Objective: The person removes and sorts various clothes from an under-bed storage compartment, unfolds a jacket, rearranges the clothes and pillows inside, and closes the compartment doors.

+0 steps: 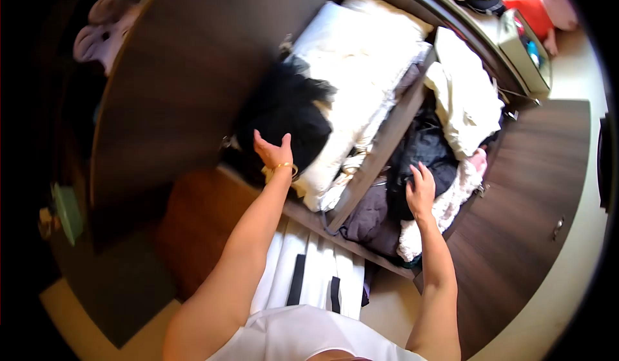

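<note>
My left hand (274, 152), with a gold bangle at the wrist, is open in front of a dark black bundle of fabric (277, 112) in the cabinet's left compartment. Thumb and fingers are spread; whether they touch the bundle I cannot tell. Folded white bedding (361, 51) fills most of that side. In the right compartment my right hand (422, 190) is open, fingers stretched over a shiny black garment (422, 148). Around it are a cream cloth (467, 96), a fluffy whitish piece (451, 209) and dark grey clothes (374, 216).
A wooden divider (383, 148) separates the two compartments. Both cabinet doors stand open, the left door (193, 70) and the right door (529, 200). On top lie a box (525, 51) and a red stuffed toy (532, 9). White fabric with black strips (309, 264) lies below the cabinet.
</note>
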The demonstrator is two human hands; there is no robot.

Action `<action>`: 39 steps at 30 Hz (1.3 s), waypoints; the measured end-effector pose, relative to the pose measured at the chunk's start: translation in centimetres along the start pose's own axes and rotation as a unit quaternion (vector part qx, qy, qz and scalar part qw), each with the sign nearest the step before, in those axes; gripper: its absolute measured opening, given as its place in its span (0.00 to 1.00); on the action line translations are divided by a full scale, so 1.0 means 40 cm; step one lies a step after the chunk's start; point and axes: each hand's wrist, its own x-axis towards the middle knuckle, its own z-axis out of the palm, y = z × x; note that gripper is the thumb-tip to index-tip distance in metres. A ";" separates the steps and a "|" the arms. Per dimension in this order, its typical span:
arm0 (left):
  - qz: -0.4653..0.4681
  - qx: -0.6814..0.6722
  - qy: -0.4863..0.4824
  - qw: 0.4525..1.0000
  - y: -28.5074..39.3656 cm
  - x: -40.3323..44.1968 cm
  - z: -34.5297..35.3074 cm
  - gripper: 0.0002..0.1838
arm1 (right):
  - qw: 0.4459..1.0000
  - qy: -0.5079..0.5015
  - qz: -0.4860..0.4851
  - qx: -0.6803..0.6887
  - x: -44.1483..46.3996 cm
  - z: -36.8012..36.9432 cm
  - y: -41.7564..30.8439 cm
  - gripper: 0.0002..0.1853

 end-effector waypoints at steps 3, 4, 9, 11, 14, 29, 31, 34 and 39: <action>0.244 0.099 -0.158 0.952 0.166 -0.057 -0.021 0.56 | 0.999 0.017 -0.022 -0.038 0.108 -0.033 0.006 0.27; 0.293 0.151 -0.195 0.924 0.201 -0.060 -0.012 0.58 | 0.997 0.009 -0.035 -0.063 0.139 -0.036 0.012 0.27; 0.256 0.317 -0.334 0.850 0.265 0.001 0.135 0.68 | 0.983 -0.006 -0.101 -0.151 0.325 -0.013 0.065 0.23; 0.234 0.376 -0.376 0.814 0.275 0.007 0.209 0.70 | 0.978 0.004 -0.121 -0.172 0.413 -0.010 0.084 0.21; 0.285 0.409 -0.378 0.780 0.283 -0.003 0.322 0.72 | 0.966 0.018 -0.140 -0.216 0.541 0.022 0.133 0.19; 0.291 0.497 -0.396 0.715 0.213 0.022 0.565 0.81 | 0.876 -0.258 0.184 -0.364 0.759 0.238 0.565 0.20; 0.293 0.515 -0.392 0.704 0.214 0.022 0.577 0.81 | 0.858 -0.261 0.170 -0.408 0.788 0.320 0.554 0.19; 0.281 0.509 -0.398 0.710 0.194 0.029 0.596 0.81 | 0.855 -0.310 0.136 -0.393 0.830 0.356 0.557 0.17; 0.277 0.512 -0.406 0.705 0.208 0.028 0.587 0.81 | 0.913 -0.255 0.096 -0.303 0.814 0.300 0.579 0.15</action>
